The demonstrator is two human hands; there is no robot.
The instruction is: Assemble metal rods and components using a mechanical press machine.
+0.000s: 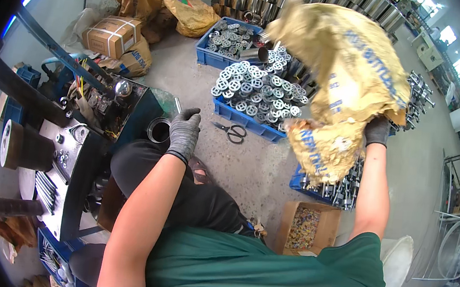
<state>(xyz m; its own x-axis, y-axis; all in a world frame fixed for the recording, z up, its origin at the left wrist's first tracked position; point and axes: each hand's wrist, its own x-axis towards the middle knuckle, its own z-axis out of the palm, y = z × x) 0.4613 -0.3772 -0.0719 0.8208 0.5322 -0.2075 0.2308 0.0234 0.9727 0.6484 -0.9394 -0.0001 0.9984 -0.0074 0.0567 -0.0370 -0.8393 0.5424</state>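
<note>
My right hand (378,131), in a dark grey glove, grips the lower edge of a crumpled yellow sack (357,73) with blue printing. The sack hangs raised in front of me, its upper left part blurred by motion. My left hand (184,134), gloved in grey, is closed, and a short metal rod (177,104) sticks up from its fingers. Just left of that hand stands a dark round container (159,130). Black-handled scissors (233,132) lie on the floor to its right. Beyond them, a blue crate (249,124) holds many silvery spoked discs (258,93).
Another blue crate (210,58) with discs stands behind. Shiny metal cylinders (257,2) are stacked at the back. Right of my legs are a carton (329,226) of small pieces and metal shafts (344,190). At left stands a machine (74,194); sacks and a strapped box (109,37) lie beyond.
</note>
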